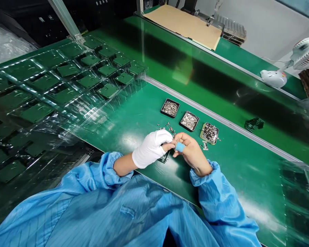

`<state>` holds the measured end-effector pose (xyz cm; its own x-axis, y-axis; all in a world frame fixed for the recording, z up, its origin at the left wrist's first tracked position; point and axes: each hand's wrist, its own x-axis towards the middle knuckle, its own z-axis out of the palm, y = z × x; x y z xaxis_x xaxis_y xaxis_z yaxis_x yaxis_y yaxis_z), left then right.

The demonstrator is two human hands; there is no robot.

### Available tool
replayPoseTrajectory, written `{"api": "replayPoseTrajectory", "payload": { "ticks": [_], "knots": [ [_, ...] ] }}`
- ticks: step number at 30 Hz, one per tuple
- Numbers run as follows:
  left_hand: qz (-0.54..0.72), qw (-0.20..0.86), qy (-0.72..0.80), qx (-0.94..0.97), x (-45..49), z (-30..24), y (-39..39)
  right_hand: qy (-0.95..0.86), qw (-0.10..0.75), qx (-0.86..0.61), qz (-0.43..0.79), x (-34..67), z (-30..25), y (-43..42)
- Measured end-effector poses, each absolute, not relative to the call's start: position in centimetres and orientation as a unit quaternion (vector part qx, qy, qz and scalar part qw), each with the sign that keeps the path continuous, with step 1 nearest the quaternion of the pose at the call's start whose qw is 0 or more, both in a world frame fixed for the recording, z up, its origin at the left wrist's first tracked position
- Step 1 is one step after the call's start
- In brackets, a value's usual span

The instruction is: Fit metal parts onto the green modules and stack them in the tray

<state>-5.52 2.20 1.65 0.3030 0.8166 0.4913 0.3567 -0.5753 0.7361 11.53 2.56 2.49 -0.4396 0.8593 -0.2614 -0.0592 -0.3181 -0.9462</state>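
My left hand, in a white glove with bare fingertips showing, is closed in a pinch. My right hand is bare, with blue tape wrapped round a digit, and its fingers pinch too. The fingertips of both hands meet over the green table; whatever lies between them is too small to make out. Beneath the hands a dark piece with shiny edges partly shows, mostly covered by the glove. Small loose metal parts are scattered just beyond my left hand.
Three small square containers hold metal parts: a left one, a middle one and a right one. More metal pieces lie beside the right one. Clear compartmented plastic trays cover the left side. A white fan stands behind.
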Motion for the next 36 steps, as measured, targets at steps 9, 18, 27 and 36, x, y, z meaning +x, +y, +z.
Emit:
{"api": "replayPoseTrajectory", "payload": {
  "ticks": [9,18,27,36],
  "knots": [
    [0.326,0.161,0.402,0.840,-7.1,1.3,1.5,-0.528,0.291,-0.402,0.689,11.7,2.7,1.7],
    [0.309,-0.019,0.296,0.904,-7.6,1.3,0.1,-0.648,0.156,-0.401,0.629,12.2,3.6,1.2],
    [0.324,0.096,0.292,0.895,-8.0,-0.1,-0.7,-0.688,0.153,-0.378,0.600,12.2,3.5,0.1],
    [0.296,0.268,0.405,0.823,-8.6,-1.1,0.2,-0.766,0.242,-0.454,0.384,13.0,3.2,0.1]
  ]
}}
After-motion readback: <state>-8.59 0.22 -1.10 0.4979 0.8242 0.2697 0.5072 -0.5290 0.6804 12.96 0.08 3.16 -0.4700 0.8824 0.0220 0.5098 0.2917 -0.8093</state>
